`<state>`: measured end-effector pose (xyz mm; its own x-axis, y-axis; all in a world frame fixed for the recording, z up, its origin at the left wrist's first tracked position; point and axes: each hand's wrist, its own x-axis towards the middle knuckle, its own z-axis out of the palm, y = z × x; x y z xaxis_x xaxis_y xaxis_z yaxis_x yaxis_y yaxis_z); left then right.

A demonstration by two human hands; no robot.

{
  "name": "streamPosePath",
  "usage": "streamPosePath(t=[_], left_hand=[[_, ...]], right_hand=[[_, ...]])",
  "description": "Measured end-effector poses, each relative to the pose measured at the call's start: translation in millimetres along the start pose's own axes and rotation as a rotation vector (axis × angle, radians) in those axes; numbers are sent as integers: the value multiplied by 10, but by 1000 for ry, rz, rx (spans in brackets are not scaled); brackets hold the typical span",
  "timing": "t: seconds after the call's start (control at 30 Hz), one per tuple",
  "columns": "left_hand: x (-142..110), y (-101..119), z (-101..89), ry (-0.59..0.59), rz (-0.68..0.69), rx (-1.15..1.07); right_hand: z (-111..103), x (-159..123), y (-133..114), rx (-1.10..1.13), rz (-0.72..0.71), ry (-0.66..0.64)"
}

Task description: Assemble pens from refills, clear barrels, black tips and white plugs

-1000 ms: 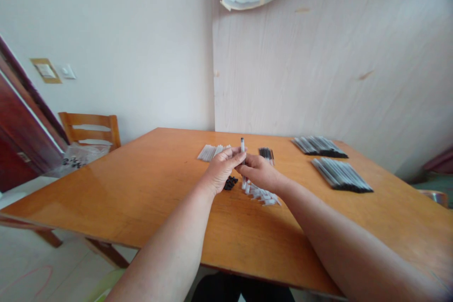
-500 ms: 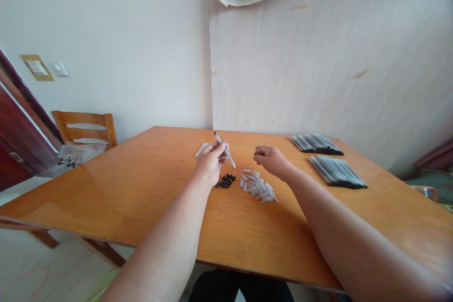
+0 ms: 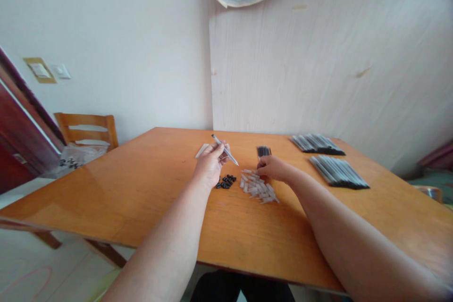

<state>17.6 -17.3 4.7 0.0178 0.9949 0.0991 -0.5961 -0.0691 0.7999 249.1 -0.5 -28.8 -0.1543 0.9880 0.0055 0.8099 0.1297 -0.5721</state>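
My left hand (image 3: pixel 212 160) is closed around a clear pen (image 3: pixel 229 155). The pen slants, its dark end up to the left and its tip down to the right. Small black plugs (image 3: pixel 226 181) lie in a heap just below that hand. My right hand (image 3: pixel 271 168) has its fingers curled together at the upper right edge of a pile of clear pen caps (image 3: pixel 260 188). Whatever may be between those fingertips is hidden. Behind this hand lies a row of thin black pen refills (image 3: pixel 264 151), partly covered by it.
Two rows of clear pens with black ends, a back bundle (image 3: pixel 314 144) and a nearer bundle (image 3: pixel 338 171), lie at the right of the wooden table (image 3: pixel 148 188). White strips (image 3: pixel 201 150) rest behind my left hand. A chair (image 3: pixel 88 127) with a plastic bag (image 3: pixel 79 156) stands left.
My right hand has come down and nearer, from over the black refills to the cap pile, so the refills now show. The left hand still holds the pen, nearly unmoved.
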Motion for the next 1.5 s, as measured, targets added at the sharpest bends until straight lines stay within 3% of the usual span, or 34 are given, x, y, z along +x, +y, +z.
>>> streamPosePath(t=[0.37,0.5,0.67,0.87,1.17,1.5], left_hand=[[20,-22,-22,-10,11,0],[15,-13,-6,13,21,-16],[24,-3,-1,57,32,-31],[36,-10,-8,77,38,-44],[39,-16,-9,82,52,-39],[7,-3,15,57,39,-46]], right_hand=[[2,7,19,-25,1,70],[-20,-2,-62,123,-41,148],[-37,-64,-216,494,-123,31],[-9,-167,-375,707,-184,-79],[-27,-259,-540,771,-203,-119],[-21,-241,-546,738,-219,-116]])
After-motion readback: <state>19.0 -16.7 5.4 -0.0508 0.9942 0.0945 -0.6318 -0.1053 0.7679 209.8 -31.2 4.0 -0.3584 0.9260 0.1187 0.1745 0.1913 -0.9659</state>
